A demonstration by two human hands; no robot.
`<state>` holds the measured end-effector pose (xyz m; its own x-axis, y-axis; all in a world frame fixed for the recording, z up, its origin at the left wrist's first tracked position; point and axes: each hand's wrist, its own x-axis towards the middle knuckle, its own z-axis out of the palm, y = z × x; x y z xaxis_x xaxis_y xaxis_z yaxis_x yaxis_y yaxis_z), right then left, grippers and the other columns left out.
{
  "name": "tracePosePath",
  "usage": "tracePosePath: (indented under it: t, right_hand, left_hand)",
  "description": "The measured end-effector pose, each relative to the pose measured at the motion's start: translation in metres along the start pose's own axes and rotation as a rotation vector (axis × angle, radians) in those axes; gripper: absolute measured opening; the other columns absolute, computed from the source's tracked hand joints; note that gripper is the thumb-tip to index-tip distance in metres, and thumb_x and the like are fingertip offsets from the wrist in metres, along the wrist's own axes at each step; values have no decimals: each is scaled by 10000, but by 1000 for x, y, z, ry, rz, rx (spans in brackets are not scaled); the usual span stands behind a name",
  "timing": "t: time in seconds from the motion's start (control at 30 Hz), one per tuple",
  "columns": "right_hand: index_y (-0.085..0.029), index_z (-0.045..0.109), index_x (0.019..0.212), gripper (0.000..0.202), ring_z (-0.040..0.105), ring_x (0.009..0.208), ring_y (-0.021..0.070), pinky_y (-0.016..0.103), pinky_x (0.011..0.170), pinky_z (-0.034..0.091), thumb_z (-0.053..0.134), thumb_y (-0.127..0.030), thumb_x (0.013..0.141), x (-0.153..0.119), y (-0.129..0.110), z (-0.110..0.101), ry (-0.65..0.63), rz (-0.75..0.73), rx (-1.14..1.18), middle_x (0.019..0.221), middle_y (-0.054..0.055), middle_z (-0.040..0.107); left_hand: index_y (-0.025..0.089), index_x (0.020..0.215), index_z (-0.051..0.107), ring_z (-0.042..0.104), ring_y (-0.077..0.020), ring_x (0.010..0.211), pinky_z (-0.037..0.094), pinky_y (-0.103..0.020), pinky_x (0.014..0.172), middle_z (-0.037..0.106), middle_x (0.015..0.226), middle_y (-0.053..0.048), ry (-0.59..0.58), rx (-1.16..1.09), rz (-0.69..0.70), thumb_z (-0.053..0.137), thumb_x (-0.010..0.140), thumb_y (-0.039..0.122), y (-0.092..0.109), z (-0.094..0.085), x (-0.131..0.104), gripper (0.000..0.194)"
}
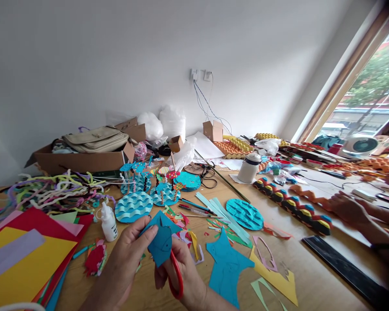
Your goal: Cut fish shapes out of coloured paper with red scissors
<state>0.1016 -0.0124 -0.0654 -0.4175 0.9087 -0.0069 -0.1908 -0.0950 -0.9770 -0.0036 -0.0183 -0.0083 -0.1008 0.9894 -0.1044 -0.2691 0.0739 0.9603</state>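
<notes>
Over the wooden counter (142, 298), in the head view, the left hand (128, 255) has its thumb and fingers clamped on the upper left edge of a piece of blue paper (160, 246) marked with dark drawn lines. Beside it, the right hand (184, 268) has its fingers closed around the red-handled scissors (176, 276), the handles at the paper's lower right side; how far the blades stand open cannot be told.

Left of the left hand stands a white glue bottle (109, 222), with a pile of coloured paper (22, 255) farther left. Beyond the hands lies a round blue disc (133, 207) with wavy strips. Right of the right hand, a cut blue sheet (227, 268) lies near yellow paper scraps (278, 280). Farther right, another person's hand (348, 207) is near a painted egg-carton strip (291, 205).
</notes>
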Motion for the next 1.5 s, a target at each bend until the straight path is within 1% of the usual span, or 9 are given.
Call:
tracePosePath:
  t: [0.2, 0.53, 0.77, 0.87, 1.0, 1.1, 1.2, 1.33, 1.5]
  right_hand:
    - [-193, 404, 595, 516, 382, 301, 51, 145, 329, 319, 493, -696, 661, -1, -3, 1, -15, -2, 25, 374, -79, 376]
    - [-183, 395, 551, 461, 374, 278, 40, 128, 308, 316, 525, -605, 684, 1, -5, 0, -8, -13, 24, 362, -82, 374]
    - [-182, 415, 555, 340, 376, 271, 48, 131, 301, 315, 519, -472, 699, 0, -2, -1, -1, -14, 30, 346, -85, 372]
    - [-183, 415, 554, 335, 376, 266, 51, 133, 295, 311, 516, -470, 694, 1, -2, 0, -2, -2, 26, 338, -88, 360]
    - [-177, 436, 581, 355, 377, 266, 50, 131, 294, 309, 513, -503, 700, 2, 0, -1, -1, 11, 18, 341, -89, 359]
    - [-171, 449, 589, 395, 389, 276, 51, 130, 300, 315, 507, -545, 701, 2, 1, -2, -4, 11, 6, 349, -80, 379]
    - [-168, 448, 587, 415, 412, 298, 56, 129, 307, 313, 511, -565, 692, 2, -1, -4, -15, 14, -12, 362, -68, 403]
    - [-165, 457, 588, 371, 433, 326, 60, 133, 327, 313, 530, -511, 701, 1, -11, -7, -63, 28, -40, 391, -60, 422]
    - [-169, 439, 569, 301, 447, 354, 64, 148, 374, 346, 564, -405, 707, 0, -17, -10, -96, 21, -53, 408, -53, 450]
  left_hand:
    - [197, 667, 635, 507, -129, 605, 409, -221, 627, 554, 553, 59, -3, -31, -4, 714, 633, 329, -1, 1, -1, 157]
    - [203, 693, 652, 512, -129, 595, 414, -220, 606, 570, 562, 59, -13, 11, 1, 698, 652, 365, -4, -4, 1, 173]
    - [205, 743, 664, 530, -143, 634, 427, -228, 618, 616, 639, 42, 98, 79, 27, 708, 621, 394, -8, -5, 3, 229]
    - [205, 677, 643, 511, -132, 614, 425, -218, 612, 570, 591, 53, 67, 119, 41, 688, 647, 410, -10, -9, 5, 211]
    - [211, 706, 635, 490, -123, 594, 420, -214, 591, 553, 598, 58, 33, 169, 28, 666, 671, 421, -10, -12, 6, 216]
    - [209, 711, 627, 483, -127, 586, 414, -220, 576, 543, 590, 55, 44, 193, 27, 648, 681, 426, -8, -9, 4, 220]
    - [205, 641, 602, 469, -124, 586, 406, -211, 577, 508, 569, 57, 70, 219, 79, 648, 676, 417, -7, -7, 5, 220]
    - [202, 614, 581, 445, -114, 578, 393, -195, 558, 493, 573, 59, 60, 224, 116, 649, 674, 416, -6, -9, 6, 232]
    - [201, 652, 564, 433, -103, 539, 393, -193, 522, 495, 562, 63, -47, 139, 60, 635, 693, 422, -1, -12, 3, 236]
